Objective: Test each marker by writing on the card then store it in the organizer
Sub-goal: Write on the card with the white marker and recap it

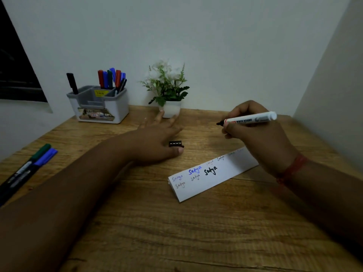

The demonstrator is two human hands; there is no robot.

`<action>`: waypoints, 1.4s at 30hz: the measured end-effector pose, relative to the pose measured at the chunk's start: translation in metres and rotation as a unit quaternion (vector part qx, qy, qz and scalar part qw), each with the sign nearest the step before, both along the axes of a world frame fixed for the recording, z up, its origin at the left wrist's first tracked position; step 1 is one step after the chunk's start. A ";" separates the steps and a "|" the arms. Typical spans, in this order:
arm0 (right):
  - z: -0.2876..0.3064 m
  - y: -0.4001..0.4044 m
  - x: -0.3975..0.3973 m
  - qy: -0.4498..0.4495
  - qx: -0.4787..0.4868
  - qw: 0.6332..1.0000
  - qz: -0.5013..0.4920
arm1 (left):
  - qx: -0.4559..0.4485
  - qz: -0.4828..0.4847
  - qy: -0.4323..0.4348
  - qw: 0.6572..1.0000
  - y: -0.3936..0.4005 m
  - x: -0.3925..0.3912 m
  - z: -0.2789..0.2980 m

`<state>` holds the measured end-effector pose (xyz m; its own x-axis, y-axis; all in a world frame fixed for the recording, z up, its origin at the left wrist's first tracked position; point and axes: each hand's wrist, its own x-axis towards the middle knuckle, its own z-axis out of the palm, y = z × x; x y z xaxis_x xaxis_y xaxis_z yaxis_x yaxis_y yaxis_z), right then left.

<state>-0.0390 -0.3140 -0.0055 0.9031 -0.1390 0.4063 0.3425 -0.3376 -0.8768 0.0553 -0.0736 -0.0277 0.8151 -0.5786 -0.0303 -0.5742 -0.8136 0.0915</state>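
Forearms frame the card (pixel 213 174), which lies slantwise on the desk (pixel 157 232). Right hand (pixel 255 134) grips an uncapped marker (pixel 250 119), lengthwise sideways, tip pointing left. Left hand (pixel 157 140) lies flat, fingers spread, beside the black cap (pixel 175 144). Organizer (pixel 100 105) and plant (pixel 169 91) stand behind; two pens (pixel 29 167) lie left.

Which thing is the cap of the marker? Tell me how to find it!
Start at the wooden table and find the white card with writing on it. Left of the card, the left hand lies flat. The cap sits by its thumb: a short black piece, far shorter than any marker.
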 end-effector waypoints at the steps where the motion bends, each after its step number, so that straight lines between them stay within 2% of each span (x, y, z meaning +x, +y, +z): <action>1: -0.001 0.000 0.003 -0.006 0.002 1.000 0.004 | 0.002 0.000 -0.001 1.000 0.000 0.000 0.000; 7: -0.016 -0.002 -0.001 0.023 -0.034 0.998 0.042 | -0.065 0.005 -0.020 0.998 -0.007 -0.003 0.000; 10: -0.014 -0.001 -0.005 0.019 -0.004 0.998 0.065 | -0.131 -0.001 -0.033 0.991 -0.011 -0.006 0.001; 14: -0.013 -0.003 -0.005 0.007 0.027 0.997 0.072 | -0.246 0.007 -0.007 0.969 -0.016 -0.012 0.000; 16: -0.013 -0.006 -0.003 0.006 0.057 0.996 0.071 | -0.277 0.007 -0.005 0.961 -0.020 -0.015 -0.001; 20: -0.015 -0.011 0.000 0.000 0.077 0.994 0.079 | -0.293 -0.005 -0.013 0.956 -0.024 -0.020 0.000; 29: -0.015 -0.008 -0.001 0.006 0.047 0.995 0.092 | -0.299 -0.038 -0.005 0.953 -0.026 -0.025 0.002; 42: -0.019 -0.007 -0.001 0.029 0.059 0.992 0.112 | -0.294 -0.083 -0.013 0.952 -0.028 -0.028 0.004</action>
